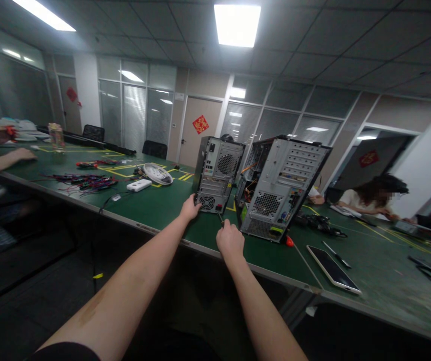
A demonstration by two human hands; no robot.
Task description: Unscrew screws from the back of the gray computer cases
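A smaller computer case [220, 168] stands upright on the green table, its rear panel with fan grilles facing me. My left hand [190, 208] grips its lower left edge, fingers curled around the side and partly hidden. Pinched in my right hand [231, 240] is a thin screwdriver [221, 218], mostly hidden by the fingers. The shaft points up at the bottom right of the rear panel, below the power socket; whether its tip touches a screw is too small to tell. A larger computer case [281, 188] stands just to the right, its left side open with wires showing.
Right of the cases lie a phone [334, 269], a pen-like tool [336, 254] and black cables [322, 224]. To the left are a white power strip [139, 185], a white basket [158, 173] and bundled wires [87, 181]. People sit at both sides.
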